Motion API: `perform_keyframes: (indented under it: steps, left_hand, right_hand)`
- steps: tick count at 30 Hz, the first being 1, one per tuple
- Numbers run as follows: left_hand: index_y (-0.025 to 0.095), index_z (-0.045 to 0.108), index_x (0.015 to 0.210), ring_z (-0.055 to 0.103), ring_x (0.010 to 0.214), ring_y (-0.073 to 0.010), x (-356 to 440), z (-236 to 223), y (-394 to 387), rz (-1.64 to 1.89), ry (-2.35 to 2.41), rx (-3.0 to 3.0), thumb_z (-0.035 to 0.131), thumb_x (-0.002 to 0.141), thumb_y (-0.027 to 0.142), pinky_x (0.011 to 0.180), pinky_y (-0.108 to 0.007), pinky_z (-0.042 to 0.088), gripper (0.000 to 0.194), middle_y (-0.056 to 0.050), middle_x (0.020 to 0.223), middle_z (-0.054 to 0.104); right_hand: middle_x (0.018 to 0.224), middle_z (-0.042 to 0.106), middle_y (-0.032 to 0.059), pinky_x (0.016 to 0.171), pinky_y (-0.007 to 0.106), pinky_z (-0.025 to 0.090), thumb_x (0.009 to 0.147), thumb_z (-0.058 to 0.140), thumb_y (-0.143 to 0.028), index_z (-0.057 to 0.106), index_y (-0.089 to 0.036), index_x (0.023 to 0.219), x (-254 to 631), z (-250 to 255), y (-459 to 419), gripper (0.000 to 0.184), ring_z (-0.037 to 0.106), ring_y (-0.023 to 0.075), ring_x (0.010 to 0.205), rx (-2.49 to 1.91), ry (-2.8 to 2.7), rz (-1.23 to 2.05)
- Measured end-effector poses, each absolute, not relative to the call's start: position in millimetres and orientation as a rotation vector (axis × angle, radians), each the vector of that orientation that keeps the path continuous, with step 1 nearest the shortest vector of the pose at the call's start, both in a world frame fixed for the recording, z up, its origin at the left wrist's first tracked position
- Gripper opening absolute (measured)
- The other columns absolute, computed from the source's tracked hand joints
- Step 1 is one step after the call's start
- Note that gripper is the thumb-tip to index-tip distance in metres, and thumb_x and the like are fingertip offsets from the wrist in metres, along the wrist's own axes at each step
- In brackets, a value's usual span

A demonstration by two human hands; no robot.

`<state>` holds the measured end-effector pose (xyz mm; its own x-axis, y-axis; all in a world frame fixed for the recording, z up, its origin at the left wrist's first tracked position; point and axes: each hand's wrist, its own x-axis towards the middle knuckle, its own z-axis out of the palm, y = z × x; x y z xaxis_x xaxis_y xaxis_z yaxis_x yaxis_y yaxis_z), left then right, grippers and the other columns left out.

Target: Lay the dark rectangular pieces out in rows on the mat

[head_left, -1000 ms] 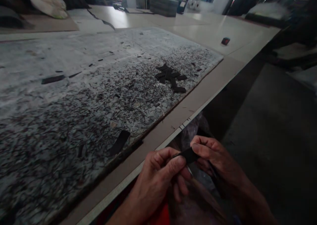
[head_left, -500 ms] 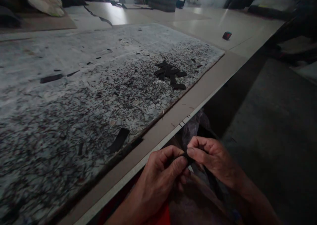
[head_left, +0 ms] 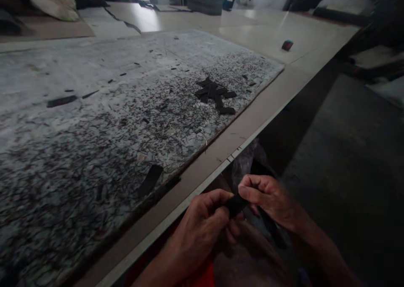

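Observation:
Between my two hands, just off the table's near edge, is a small flat black piece (head_left: 236,205), its material too dark to tell. My left hand (head_left: 205,224) pinches one end between thumb and fingers. My right hand (head_left: 268,198) grips the other end, its fingertips curled over it. Similar black pieces lie in a loose pile (head_left: 216,94) on the board (head_left: 94,64). One more black strip (head_left: 151,178) rests near the board's front edge, left of my hands.
Thin dark shreds are strewn over the board. A long dark piece (head_left: 62,101) lies farther left. Beyond the board a small dark box (head_left: 287,45) stands on the table (head_left: 265,34). Clear plastic (head_left: 244,163) hangs below the table edge, and a grey block (head_left: 205,1) stands at the back.
My left thumb has slid back to the left, so more of the black piece shows between my hands. My right hand is almost unmoved. The view has shifted slightly.

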<state>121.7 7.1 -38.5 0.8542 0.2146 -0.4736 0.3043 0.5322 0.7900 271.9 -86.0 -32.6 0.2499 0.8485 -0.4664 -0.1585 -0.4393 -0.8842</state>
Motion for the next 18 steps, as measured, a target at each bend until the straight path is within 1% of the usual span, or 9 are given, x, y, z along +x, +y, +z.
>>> perform_keyframes:
  steps: [4, 6, 9, 11, 13, 16, 18]
  left_hand:
    - [0.013, 0.062, 0.089, 0.052, 0.052, -0.0079, 123.6, -39.7, 6.1, -0.044, 0.542, 1.001, 0.046, 0.085, 0.025, 0.053, -0.020, 0.042, 0.020, -0.001, 0.066, 0.059]
    - [0.013, 0.062, 0.088, 0.052, 0.050, -0.0078, 125.2, -36.8, 5.8, -0.041, 0.575, 1.016, 0.046, 0.084, 0.024, 0.052, -0.020, 0.042, 0.019, -0.001, 0.063, 0.059]
    - [0.013, 0.062, 0.087, 0.053, 0.049, -0.0078, 126.3, -32.9, 4.9, -0.027, 0.631, 1.071, 0.048, 0.082, 0.023, 0.051, -0.019, 0.041, 0.018, 0.000, 0.059, 0.060]
    - [0.014, 0.063, 0.088, 0.053, 0.051, -0.0080, 126.0, -32.5, 4.1, -0.023, 0.630, 1.095, 0.048, 0.083, 0.025, 0.053, -0.019, 0.041, 0.019, 0.000, 0.060, 0.061]
    - [0.015, 0.063, 0.089, 0.053, 0.052, -0.0083, 125.4, -33.4, 3.2, -0.027, 0.622, 1.088, 0.049, 0.084, 0.028, 0.054, -0.020, 0.042, 0.020, 0.000, 0.061, 0.061]
    - [0.014, 0.064, 0.089, 0.052, 0.051, -0.0092, 124.9, -34.1, 2.5, -0.062, 0.607, 1.081, 0.048, 0.084, 0.028, 0.053, -0.022, 0.044, 0.022, -0.001, 0.062, 0.060]
    - [0.014, 0.064, 0.095, 0.054, 0.054, -0.0107, 123.8, -33.2, 2.5, -0.088, 0.568, 1.113, 0.044, 0.086, 0.025, 0.056, -0.024, 0.045, 0.024, -0.002, 0.066, 0.062]
  right_hand:
    - [0.052, 0.044, -0.0050, 0.044, 0.019, 0.030, 0.081, 0.051, -0.061, 0.055, -0.016, 0.069, 275.9, -34.4, -89.2, 0.047, 0.035, 0.0064, 0.045, -1.566, -0.728, 1.298]
    - [0.053, 0.045, -0.0051, 0.044, 0.020, 0.030, 0.078, 0.054, -0.063, 0.056, -0.015, 0.073, 275.3, -34.7, -91.2, 0.048, 0.035, 0.0065, 0.046, -1.562, -0.730, 1.292]
    - [0.060, 0.052, -0.0032, 0.048, 0.020, 0.034, 0.075, 0.064, -0.054, 0.055, -0.016, 0.074, 272.1, -34.7, -93.4, 0.039, 0.044, 0.0082, 0.052, -1.626, -0.745, 1.265]
    - [0.063, 0.054, -0.0024, 0.051, 0.020, 0.037, 0.079, 0.062, -0.046, 0.055, -0.016, 0.072, 269.8, -34.6, -94.4, 0.031, 0.047, 0.0091, 0.056, -1.664, -0.783, 1.227]
    - [0.059, 0.052, -0.0035, 0.049, 0.020, 0.035, 0.082, 0.058, -0.043, 0.053, -0.016, 0.070, 268.4, -34.9, -95.1, 0.029, 0.044, 0.0080, 0.053, -1.659, -0.794, 1.230]
    - [0.055, 0.047, -0.0054, 0.046, 0.019, 0.031, 0.082, 0.057, -0.045, 0.053, -0.016, 0.069, 270.0, -36.4, -96.5, 0.031, 0.037, 0.0062, 0.048, -1.626, -0.772, 1.294]
    - [0.055, 0.043, -0.0062, 0.046, 0.019, 0.028, 0.081, 0.057, -0.047, 0.053, -0.016, 0.069, 275.9, -39.0, -98.6, 0.033, 0.034, 0.0060, 0.048, -1.654, -0.766, 1.292]
